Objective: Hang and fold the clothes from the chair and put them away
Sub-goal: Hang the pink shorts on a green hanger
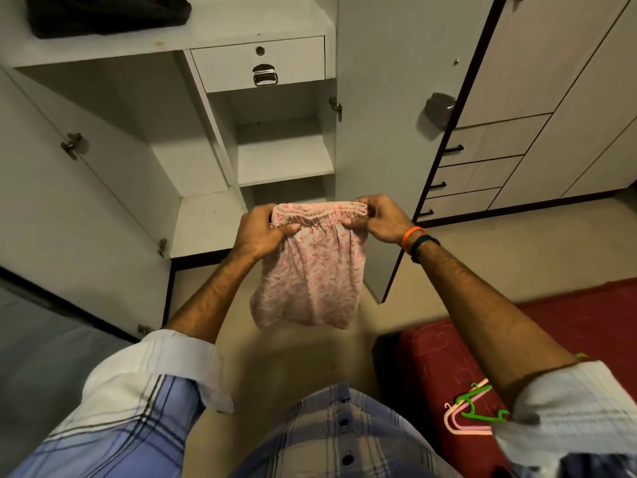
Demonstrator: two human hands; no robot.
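Note:
A small pink floral garment [312, 274] with an elastic gathered top hangs in the air in front of the open white wardrobe [213, 132]. My left hand [262, 231] grips the left end of the elastic band. My right hand [381, 219] pinches the right end, and the cloth hangs down between them. Pink and green plastic hangers [474, 414] lie on the red mattress [448, 357] at the lower right, partly hidden by my right sleeve.
The wardrobe's shelves [282, 160] stand behind the garment, with a closed drawer [258, 63] above them. A dark bag [107, 13] sits on the top shelf. The wardrobe's right door [396, 132] stands open beside a drawer unit [482, 167]. A grey bed [41, 357] lies at the left.

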